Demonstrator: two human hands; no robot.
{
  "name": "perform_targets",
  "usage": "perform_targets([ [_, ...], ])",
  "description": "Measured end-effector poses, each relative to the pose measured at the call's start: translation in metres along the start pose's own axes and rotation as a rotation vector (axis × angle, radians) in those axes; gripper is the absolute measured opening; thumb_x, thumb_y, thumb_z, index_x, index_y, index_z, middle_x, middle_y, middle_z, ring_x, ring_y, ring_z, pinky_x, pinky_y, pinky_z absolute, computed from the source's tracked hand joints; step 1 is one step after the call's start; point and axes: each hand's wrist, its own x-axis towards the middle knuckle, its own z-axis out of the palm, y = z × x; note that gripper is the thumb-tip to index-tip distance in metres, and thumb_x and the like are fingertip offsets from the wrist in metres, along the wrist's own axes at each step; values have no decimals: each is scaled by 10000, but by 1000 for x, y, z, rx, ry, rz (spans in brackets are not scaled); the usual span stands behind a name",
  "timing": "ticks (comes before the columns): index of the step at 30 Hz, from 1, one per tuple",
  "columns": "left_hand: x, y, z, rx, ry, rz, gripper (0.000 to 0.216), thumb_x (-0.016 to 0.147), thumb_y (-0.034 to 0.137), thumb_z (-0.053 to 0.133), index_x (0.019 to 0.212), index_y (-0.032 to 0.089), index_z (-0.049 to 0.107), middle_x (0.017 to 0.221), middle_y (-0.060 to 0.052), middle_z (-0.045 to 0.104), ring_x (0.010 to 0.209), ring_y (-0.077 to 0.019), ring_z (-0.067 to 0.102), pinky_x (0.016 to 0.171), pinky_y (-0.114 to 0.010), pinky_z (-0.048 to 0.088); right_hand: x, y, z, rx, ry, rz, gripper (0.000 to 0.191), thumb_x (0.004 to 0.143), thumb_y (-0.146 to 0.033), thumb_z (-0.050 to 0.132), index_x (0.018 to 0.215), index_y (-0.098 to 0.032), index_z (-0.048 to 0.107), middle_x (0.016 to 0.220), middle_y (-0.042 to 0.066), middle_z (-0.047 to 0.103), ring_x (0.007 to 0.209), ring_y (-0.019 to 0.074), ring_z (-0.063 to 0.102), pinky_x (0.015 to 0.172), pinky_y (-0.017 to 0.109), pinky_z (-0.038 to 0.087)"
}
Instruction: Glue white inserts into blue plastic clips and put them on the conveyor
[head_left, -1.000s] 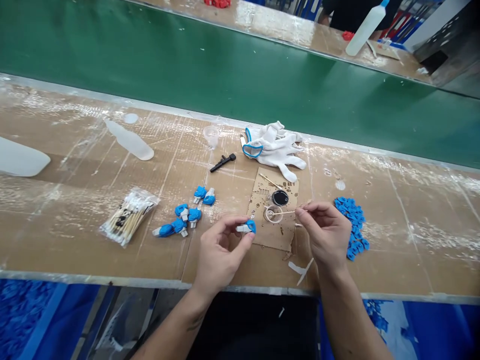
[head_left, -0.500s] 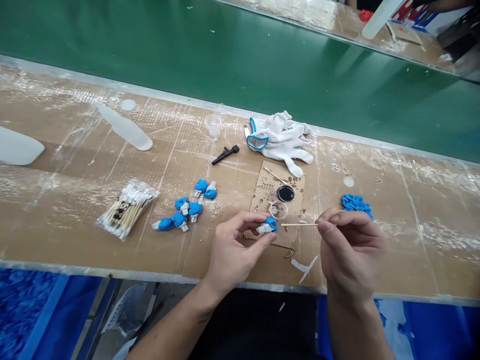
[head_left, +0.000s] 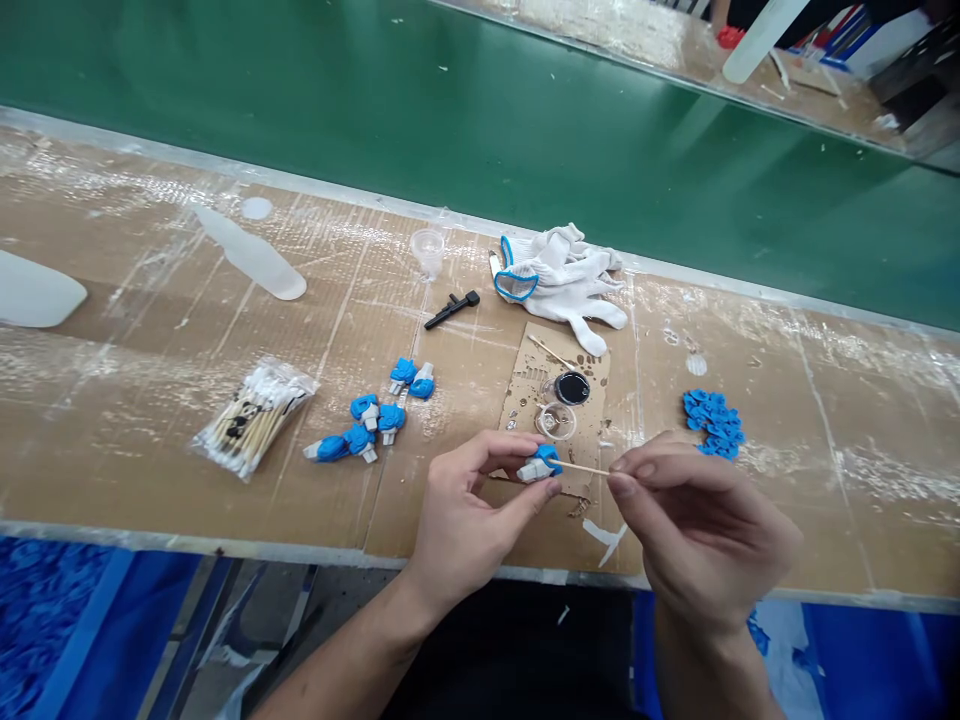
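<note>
L hand (head_left: 480, 500) closed in a pinch on blue/grey part (head_left: 541, 466), by cardboard scrap (head_left: 517, 395); R hand (head_left: 697, 510) pinching stick (head_left: 583, 467) — tip at part's blue end. Beyond: cup (head_left: 553, 387) w/ black liquid (head_left: 574, 388), clear cup (head_left: 556, 437) — contents unclear. Gloves (head_left: 566, 275) behind, bag (head_left: 281, 375) of swabs (head_left: 244, 430) to L. R hand partly blocks blue bits (head_left: 711, 418).

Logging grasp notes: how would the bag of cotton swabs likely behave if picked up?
The bag of cotton swabs would probably flex, its clear wrapping being wrinkled. It looks light, packed with thin sticks, and its glossy surface may feel slippery.
</note>
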Motion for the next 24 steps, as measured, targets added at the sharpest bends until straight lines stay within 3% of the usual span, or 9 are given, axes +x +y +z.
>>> perform_targets([
  [3, -1, -1, -2, 2, 0, 6, 215, 761, 123, 873, 938, 213, 790, 996, -42, 842, 898, -185, 807, 786, -238, 658, 1, -5, 1, -44, -30, -76, 275, 809, 23, 763, 917, -228, 730, 757, -18, 709, 660, 166, 650, 595, 344, 517],
  [7, -2, -3, -6, 0, 0, -10, 219, 759, 127, 875, 941, 214, 790, 990, -40, 840, 890, -178, 804, 789, -227, 652, 2, -7, -1, -17, -58, -64, 276, 815, 17, 763, 930, -233, 737, 765, -14, 714, 672, 173, 656, 604, 347, 513],
  [13, -4, -3, -15, -89, -24, -100, 207, 765, 144, 868, 934, 193, 759, 1023, -66, 838, 899, -182, 812, 809, -228, 657, 11, 20, -28, -49, 93, -40, 207, 825, -50, 795, 885, -238, 731, 726, -20, 692, 660, 166, 648, 595, 318, 495],
  [15, -5, -4, -18, -145, -45, -125, 213, 768, 145, 863, 936, 186, 739, 1024, -79, 840, 912, -195, 817, 813, -239, 660, 15, 35, -29, -149, -12, 10, 167, 856, -97, 803, 885, -246, 734, 766, -13, 720, 680, 159, 644, 589, 307, 465],
  [19, -6, -7, -20, -178, -58, -153, 220, 787, 197, 863, 950, 183, 716, 1004, -93, 841, 896, -218, 820, 778, -265, 667, 22, 50, -18, -293, -385, 21, 92, 903, -192, 798, 943, -253, 742, 929, 19, 756, 833, 186, 681, 680, 320, 505],
  [21, -8, -7, -21, -170, -56, -179, 228, 791, 217, 870, 953, 191, 712, 983, -84, 841, 882, -217, 820, 753, -257, 662, 22, 50, -26, -289, -445, 44, 223, 891, -238, 820, 1099, -268, 744, 1036, 39, 733, 871, 190, 671, 704, 323, 527],
  [22, -9, -7, -22, -166, -46, -196, 230, 793, 227, 873, 954, 196, 711, 967, -77, 840, 877, -213, 820, 741, -247, 658, 20, 50, -37, -274, -402, 69, 314, 879, -261, 834, 1175, -276, 731, 1058, 43, 710, 847, 182, 652, 682, 316, 526],
  [24, -12, -8, -25, -160, -12, -227, 237, 797, 252, 882, 958, 204, 715, 955, -69, 837, 871, -207, 819, 732, -233, 651, 12, 51, -71, -259, -172, 113, 390, 873, -298, 838, 1241, -284, 709, 1027, 38, 670, 778, 166, 609, 627, 300, 509],
])
